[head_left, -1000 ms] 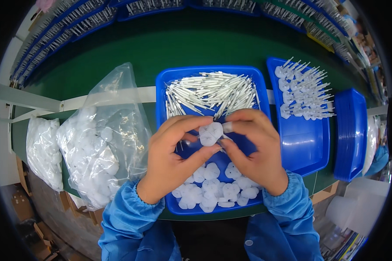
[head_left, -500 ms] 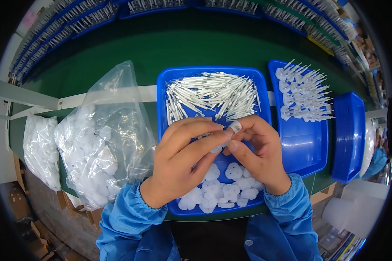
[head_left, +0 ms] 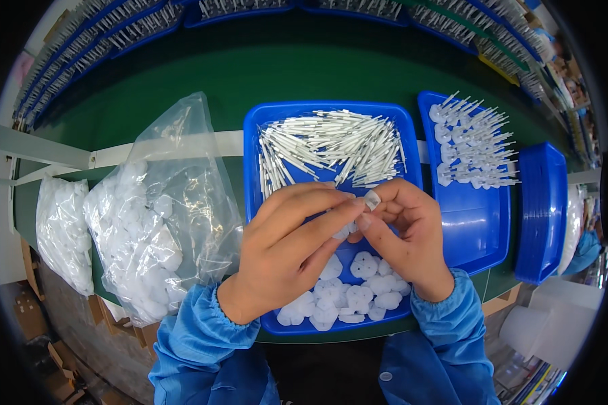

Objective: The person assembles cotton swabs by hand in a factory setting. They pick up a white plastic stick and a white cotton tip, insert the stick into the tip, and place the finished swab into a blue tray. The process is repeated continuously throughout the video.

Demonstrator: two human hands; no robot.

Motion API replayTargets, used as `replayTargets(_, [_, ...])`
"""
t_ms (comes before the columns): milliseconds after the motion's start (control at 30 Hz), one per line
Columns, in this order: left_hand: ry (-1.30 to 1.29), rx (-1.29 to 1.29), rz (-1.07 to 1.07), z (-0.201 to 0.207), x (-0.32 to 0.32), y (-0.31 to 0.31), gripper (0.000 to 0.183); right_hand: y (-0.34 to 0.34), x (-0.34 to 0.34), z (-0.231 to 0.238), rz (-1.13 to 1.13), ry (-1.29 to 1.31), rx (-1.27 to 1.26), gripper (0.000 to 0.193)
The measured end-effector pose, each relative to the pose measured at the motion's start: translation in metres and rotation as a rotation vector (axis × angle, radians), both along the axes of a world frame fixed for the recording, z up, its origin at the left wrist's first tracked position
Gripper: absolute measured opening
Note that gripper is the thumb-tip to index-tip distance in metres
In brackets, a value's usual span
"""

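Note:
My left hand (head_left: pixel 287 246) and my right hand (head_left: pixel 409 236) meet over the middle of a blue tray (head_left: pixel 251 182), fingertips pinched together. Between them a translucent white plastic disc (head_left: pixel 345 231) shows in part below the left fingers; the rest is hidden. A small whitish patch (head_left: pixel 372 199) sits at the right index fingertip; whether it is tape or a loose piece I cannot tell. Behind the hands, the tray holds a heap of thin white sticks (head_left: pixel 338 138). Near its front edge lie several loose white plastic discs (head_left: pixel 338 297), some with small holes.
A clear bag of white discs (head_left: pixel 142 236) and a smaller bag (head_left: pixel 64 233) stand at left. On the right, a second blue tray (head_left: pixel 473 233) carries discs with upright sticks (head_left: pixel 473 145), beside stacked blue trays (head_left: pixel 542 216). Filled trays (head_left: pixel 243 15) line the green table's far side.
Both hands keep their pinch and have shifted only slightly. The stick-like piece glimpsed under the left fingers before is now hidden. The whitish patch at the right index fingertip has turned a little.

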State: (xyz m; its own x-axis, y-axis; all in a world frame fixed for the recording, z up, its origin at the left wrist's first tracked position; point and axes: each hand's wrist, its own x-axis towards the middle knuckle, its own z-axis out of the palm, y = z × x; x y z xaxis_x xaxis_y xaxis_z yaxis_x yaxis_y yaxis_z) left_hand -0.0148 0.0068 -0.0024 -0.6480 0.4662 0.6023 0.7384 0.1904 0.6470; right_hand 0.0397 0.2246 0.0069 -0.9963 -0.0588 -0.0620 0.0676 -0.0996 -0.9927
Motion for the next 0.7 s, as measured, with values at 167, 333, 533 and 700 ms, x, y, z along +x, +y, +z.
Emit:
replayTargets(167, [-0.006, -0.017, 0.014, 0.001, 0.002, -0.001, 0.063, -0.003, -0.002, 0.0, -0.006, 0.213, 0.181, 0.024])
replayTargets(333, [-0.022, -0.018, -0.026, 0.003, 0.002, 0.001, 0.064, 0.002, 0.0, 0.006, -0.034, 0.009, 0.017, 0.019])
replayTargets(533, [-0.025, -0.117, -0.068, 0.007, 0.004, -0.002, 0.072, 0.012, 0.014, 0.004, 0.011, 0.217, 0.392, 0.016])
replayTargets(700, [-0.209, -0.288, -0.076, 0.003, 0.008, 0.0, 0.084, 0.025, 0.012, 0.001, 0.099, 0.617, 1.239, 0.026])
